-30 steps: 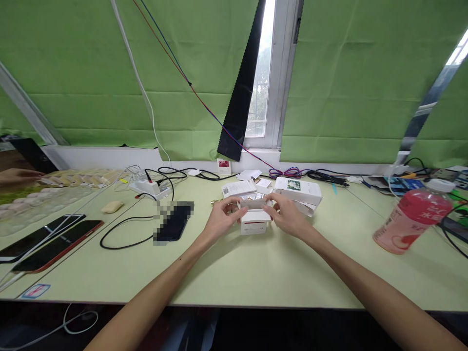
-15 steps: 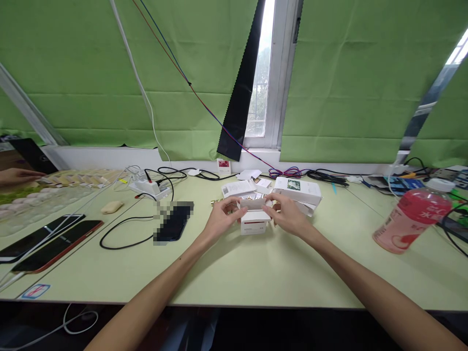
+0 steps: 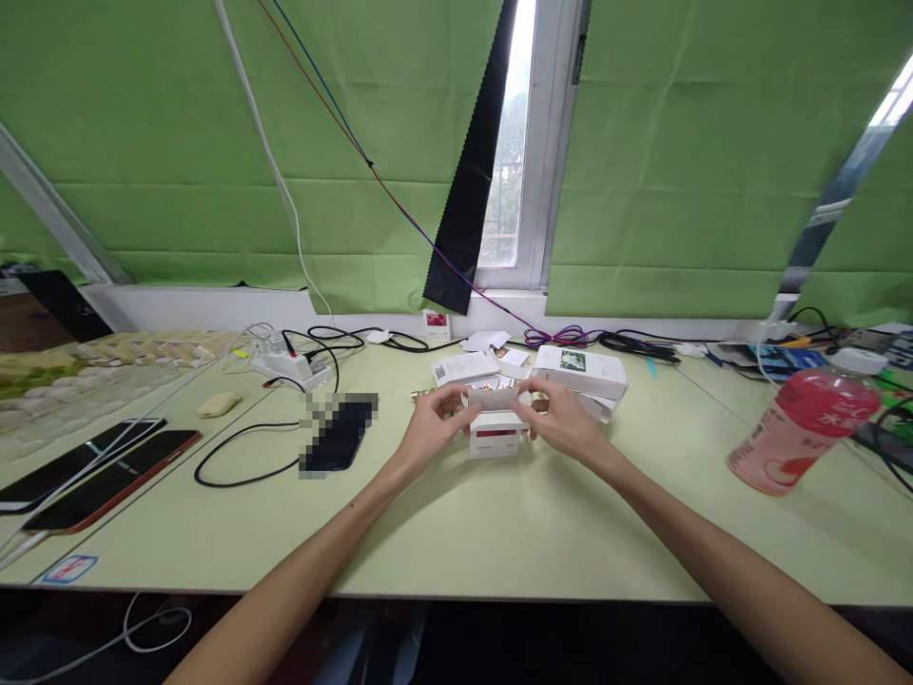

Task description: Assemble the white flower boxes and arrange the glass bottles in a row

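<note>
My left hand (image 3: 428, 428) and my right hand (image 3: 563, 420) meet at the middle of the pale green table (image 3: 499, 533). Both pinch a small white box (image 3: 495, 440) with a red stripe on its front, one hand at each end of its top. The fingers of both hands are curled round the box's upper edge. Just behind the hands lie a larger white carton (image 3: 581, 372) and a flat white packet (image 3: 465, 367) with a barcode.
A pink drink bottle (image 3: 799, 428) leans at the right. A dark phone (image 3: 339, 433), a looped black cable (image 3: 242, 457) and a white power strip (image 3: 289, 366) lie left of centre. Two phones (image 3: 106, 471) rest at the far left. Cables run along the window sill.
My hands have pressed slightly lower on the white box, covering more of its front. Another person's hand at the far left edge has gone out of view.
</note>
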Demonstrator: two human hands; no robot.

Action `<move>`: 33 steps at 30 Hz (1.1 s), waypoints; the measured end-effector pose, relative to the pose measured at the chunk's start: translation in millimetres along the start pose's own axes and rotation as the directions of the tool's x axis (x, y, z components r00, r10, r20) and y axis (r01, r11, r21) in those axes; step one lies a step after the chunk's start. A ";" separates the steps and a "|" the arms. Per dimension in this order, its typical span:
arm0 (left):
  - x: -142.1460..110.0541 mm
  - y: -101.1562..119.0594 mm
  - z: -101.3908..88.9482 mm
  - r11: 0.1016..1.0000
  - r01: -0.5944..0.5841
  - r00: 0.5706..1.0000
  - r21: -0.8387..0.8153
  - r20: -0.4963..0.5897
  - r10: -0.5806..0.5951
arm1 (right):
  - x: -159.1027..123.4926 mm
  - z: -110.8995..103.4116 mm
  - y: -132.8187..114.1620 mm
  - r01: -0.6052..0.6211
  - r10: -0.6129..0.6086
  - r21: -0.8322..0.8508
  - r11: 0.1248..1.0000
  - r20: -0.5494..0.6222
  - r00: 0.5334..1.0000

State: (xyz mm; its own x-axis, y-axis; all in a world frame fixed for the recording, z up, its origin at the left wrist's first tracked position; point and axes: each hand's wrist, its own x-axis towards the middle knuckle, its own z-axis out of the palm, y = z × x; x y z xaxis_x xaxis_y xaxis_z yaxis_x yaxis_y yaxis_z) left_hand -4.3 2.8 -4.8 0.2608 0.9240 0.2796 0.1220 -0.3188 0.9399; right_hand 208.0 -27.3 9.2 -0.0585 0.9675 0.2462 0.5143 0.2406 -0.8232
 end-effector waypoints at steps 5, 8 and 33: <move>-0.1 0.3 0.8 1.000 0.013 0.999 -0.005 -0.029 -0.013 | 1.1 1.9 -0.3 -0.025 0.026 0.066 0.997 -0.011 1.000; 0.0 0.1 1.4 1.000 0.008 0.999 0.002 -0.042 -0.008 | 1.2 3.2 -0.9 -0.045 0.047 0.106 0.993 -0.019 0.999; -2.9 -2.8 8.1 0.996 -0.084 0.994 0.014 -0.071 0.085 | 0.7 12.8 6.2 -0.040 0.065 0.258 0.965 -0.088 0.994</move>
State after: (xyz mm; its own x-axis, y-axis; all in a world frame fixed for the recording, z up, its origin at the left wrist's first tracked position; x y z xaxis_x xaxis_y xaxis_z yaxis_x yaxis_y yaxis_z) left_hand 2.4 -0.7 -9.9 0.2019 0.9062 0.3715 0.1129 -0.3983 0.9103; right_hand 200.3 -24.1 -2.2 0.0506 0.9703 0.2364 0.2784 0.2136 -0.9364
